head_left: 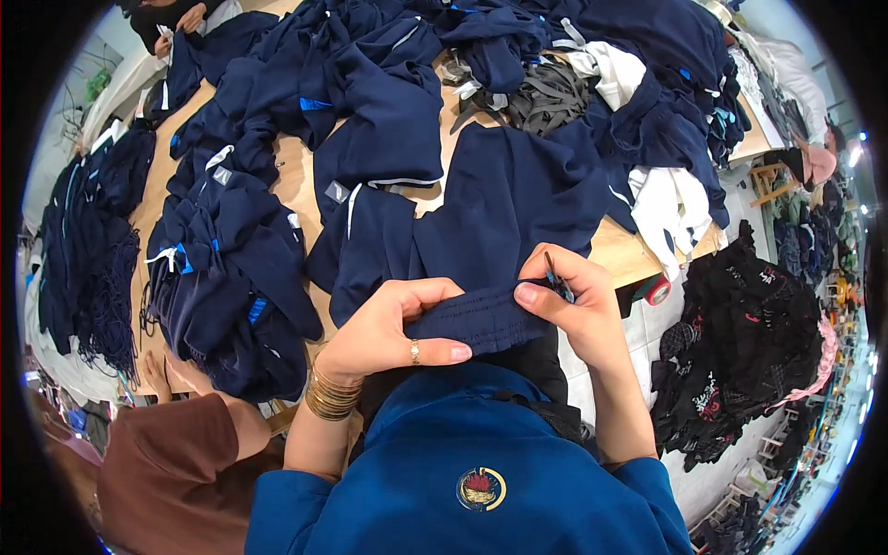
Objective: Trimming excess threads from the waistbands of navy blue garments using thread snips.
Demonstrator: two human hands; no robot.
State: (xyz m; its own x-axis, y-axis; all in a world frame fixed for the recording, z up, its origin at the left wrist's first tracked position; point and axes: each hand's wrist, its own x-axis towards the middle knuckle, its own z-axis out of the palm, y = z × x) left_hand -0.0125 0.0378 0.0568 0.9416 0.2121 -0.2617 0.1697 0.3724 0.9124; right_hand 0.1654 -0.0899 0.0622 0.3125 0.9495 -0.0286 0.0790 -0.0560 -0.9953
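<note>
Navy trousers [518, 199] lie across the near edge of the table, with their gathered elastic waistband [476, 319] lifted toward me. My left hand [388, 324] is closed on the left end of the band, thumb along its lower edge. At the band's other end, my right hand [583, 301] pinches the cloth between thumb and fingers. A small dark pointed tool, which looks like thread snips [553, 270], sticks up from the right hand; its lower part is hidden by the fingers. Between both hands the band is held fairly flat.
Heaps of navy garments [384, 111] cover much of the wooden table [638, 254]. Dark grey straps [550, 97] and white cloth [671, 208] lie among them. A black garment pile [740, 342] stands on the right. A person in a brown sleeve [176, 444] sits close at left; another works far left.
</note>
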